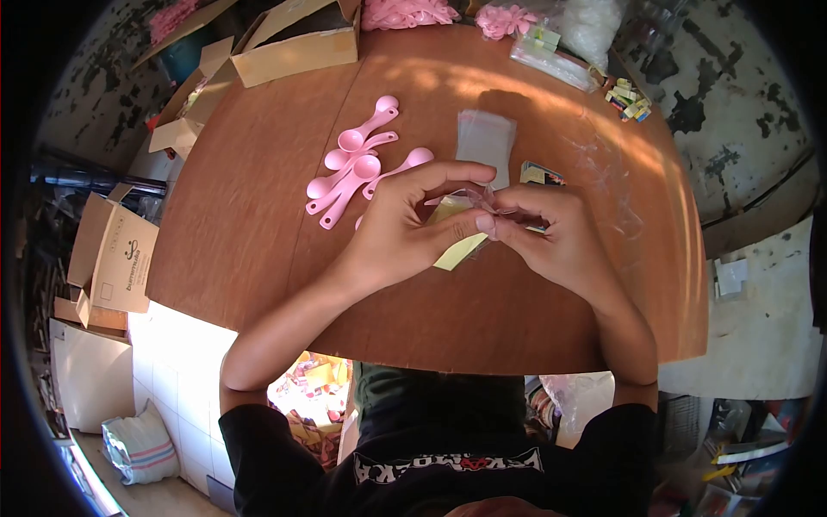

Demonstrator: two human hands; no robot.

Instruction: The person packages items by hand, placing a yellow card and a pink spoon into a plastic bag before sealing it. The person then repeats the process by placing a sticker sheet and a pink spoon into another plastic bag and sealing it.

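l grip (488, 198) + r grip (497, 212) pinched on clear bag (482, 196), r. of pink spoons (366, 166); yellow card (461, 252) w/ it tilts, low end twd person (448, 431), long axis part hidden.

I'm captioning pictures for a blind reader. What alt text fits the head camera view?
A person's left hand and right hand pinch clear plastic beside a yellow card over a brown table. Pink measuring spoons lie loosely heaped to the left; a stack of clear plastic sleeves lies beyond the hands, and an open cardboard box stands at the far edge.
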